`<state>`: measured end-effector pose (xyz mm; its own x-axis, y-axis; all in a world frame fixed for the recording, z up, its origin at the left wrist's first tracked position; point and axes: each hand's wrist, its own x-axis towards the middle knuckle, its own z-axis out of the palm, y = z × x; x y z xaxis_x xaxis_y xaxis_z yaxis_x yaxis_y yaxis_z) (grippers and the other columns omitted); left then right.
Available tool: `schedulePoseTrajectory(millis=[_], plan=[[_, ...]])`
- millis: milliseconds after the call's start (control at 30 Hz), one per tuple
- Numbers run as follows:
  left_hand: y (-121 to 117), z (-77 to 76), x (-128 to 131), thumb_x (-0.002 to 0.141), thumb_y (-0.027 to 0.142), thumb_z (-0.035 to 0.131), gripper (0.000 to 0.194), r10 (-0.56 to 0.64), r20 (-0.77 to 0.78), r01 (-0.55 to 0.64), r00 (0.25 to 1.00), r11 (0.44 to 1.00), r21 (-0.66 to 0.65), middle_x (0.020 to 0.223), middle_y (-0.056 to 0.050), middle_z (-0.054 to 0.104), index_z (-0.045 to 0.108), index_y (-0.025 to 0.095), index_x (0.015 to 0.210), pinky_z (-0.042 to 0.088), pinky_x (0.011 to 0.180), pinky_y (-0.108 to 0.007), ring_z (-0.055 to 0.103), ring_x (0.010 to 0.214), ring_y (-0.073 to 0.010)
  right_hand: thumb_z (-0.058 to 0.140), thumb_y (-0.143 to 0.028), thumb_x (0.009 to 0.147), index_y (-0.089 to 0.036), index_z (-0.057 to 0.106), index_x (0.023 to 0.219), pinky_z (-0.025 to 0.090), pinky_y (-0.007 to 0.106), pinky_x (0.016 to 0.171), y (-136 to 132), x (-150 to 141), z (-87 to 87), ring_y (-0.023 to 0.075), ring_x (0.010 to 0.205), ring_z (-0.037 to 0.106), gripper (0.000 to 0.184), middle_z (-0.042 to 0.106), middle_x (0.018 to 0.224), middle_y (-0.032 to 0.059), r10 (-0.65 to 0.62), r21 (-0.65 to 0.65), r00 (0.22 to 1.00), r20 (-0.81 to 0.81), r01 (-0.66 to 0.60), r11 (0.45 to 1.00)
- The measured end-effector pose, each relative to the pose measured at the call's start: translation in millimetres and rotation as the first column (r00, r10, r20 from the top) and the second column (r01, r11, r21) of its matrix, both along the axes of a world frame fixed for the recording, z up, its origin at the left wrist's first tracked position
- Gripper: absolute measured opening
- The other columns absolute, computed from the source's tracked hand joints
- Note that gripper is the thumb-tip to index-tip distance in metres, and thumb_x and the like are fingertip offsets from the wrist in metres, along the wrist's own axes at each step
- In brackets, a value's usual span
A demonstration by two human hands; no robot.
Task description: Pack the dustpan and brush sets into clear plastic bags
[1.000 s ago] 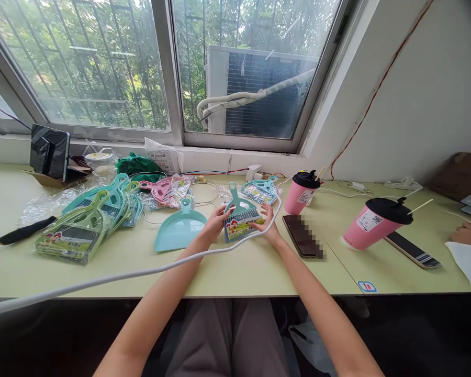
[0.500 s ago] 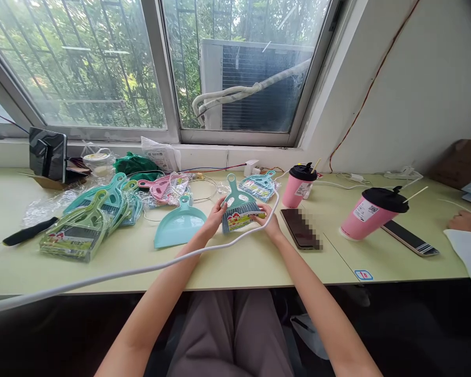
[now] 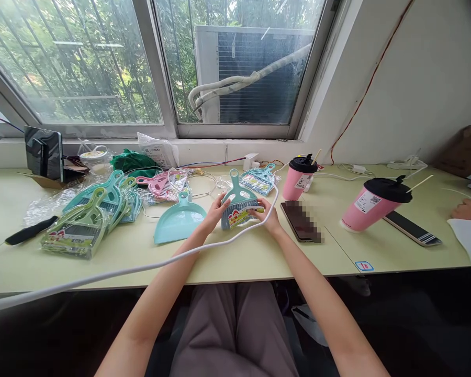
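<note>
Gripping a blue-green brush (image 3: pixel 239 198) just to the right of the light-blue dustpan (image 3: pixel 180 222), the two hands face each other across its bristles. The left hand (image 3: pixel 216 210) is the nearer to the dustpan, its fingers pinching the brush's left edge. The right hand (image 3: pixel 268 215), farther right of the dustpan, has its fingers bent against the right end of the printed card label (image 3: pixel 235 215) on the bristles; how firmly they press cannot be told. The brush handle points away from the person; whether the brush touches the bench (image 3: pixel 235 267) is unclear.

Left of the dustpan lie a green wrapped set (image 3: pixel 76 233) and a black-handled object (image 3: pixel 31 230). Behind the dustpan is a pink wrapped set (image 3: pixel 163 184); behind it to the right, a blue wrapped set (image 3: pixel 259 179). Well to the dustpan's right are a dark phone (image 3: pixel 294 220) and two pink cups (image 3: pixel 296 184), and beyond them another person's hand (image 3: pixel 469 209).
</note>
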<state>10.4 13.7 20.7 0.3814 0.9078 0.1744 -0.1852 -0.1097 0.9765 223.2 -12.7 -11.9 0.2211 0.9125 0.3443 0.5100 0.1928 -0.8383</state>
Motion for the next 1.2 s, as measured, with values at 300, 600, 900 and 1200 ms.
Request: schedulePoseTrajectory(millis=[300, 600, 900, 1200], plan=[[-5, 7.9, -4, 0.064, 0.026, 0.078, 0.060, -0.022, -0.151, 0.034, 0.988, 0.996, 0.081, 0.103, -0.006, 0.065, 0.060, 0.019, 0.121, 0.051, 0.082, -0.033, 0.062, 0.095, -0.0241, 0.071, -0.043, 0.067, -0.025, 0.065, 0.102, 0.048, 0.039, 0.084, -5, -1, 5.7, 0.0262, 0.096, 0.064, 0.040, 0.072, 0.100, 0.0032, -0.010, -0.012, 0.999, 0.030, 0.010, 1.000], [-1, 6.2, -6, 0.058, 0.022, 0.080, 0.056, -0.004, -0.137, 0.022, 0.991, 0.991, 0.134, 0.103, -0.005, 0.064, 0.063, 0.019, 0.111, 0.051, 0.077, -0.030, 0.061, 0.093, -0.0236, 0.072, -0.050, 0.068, -0.027, 0.065, 0.106, 0.049, 0.037, 0.081, -10, -1, 10.6, 0.0241, 0.086, 0.065, 0.044, 0.072, 0.093, 0.0016, 0.015, -0.066, 0.999, 0.043, -0.012, 0.998], [-1, 5.1, -7, 0.062, 0.026, 0.080, 0.055, -0.087, -0.124, 0.105, 0.988, 0.984, 0.146, 0.100, -0.005, 0.066, 0.063, 0.019, 0.113, 0.052, 0.079, -0.033, 0.062, 0.095, -0.0259, 0.052, -0.058, 0.083, -0.019, 0.071, 0.102, 0.052, 0.036, 0.080, -15, 8, 24.9, 0.0242, 0.087, 0.066, 0.047, 0.074, 0.094, 0.0084, -0.061, 0.129, 0.976, -0.210, 0.090, 0.988], [0, 6.8, -8, 0.061, 0.024, 0.079, 0.056, -0.080, -0.146, 0.104, 0.986, 0.982, 0.160, 0.099, -0.005, 0.065, 0.063, 0.018, 0.114, 0.051, 0.076, -0.030, 0.061, 0.091, -0.0237, 0.076, -0.057, 0.059, -0.015, 0.076, 0.084, 0.055, 0.039, 0.077, -9, 19, 18.8, 0.0260, 0.081, 0.069, 0.048, 0.076, 0.086, 0.0102, 0.040, 0.003, 0.921, -0.387, -0.042, 0.999]])
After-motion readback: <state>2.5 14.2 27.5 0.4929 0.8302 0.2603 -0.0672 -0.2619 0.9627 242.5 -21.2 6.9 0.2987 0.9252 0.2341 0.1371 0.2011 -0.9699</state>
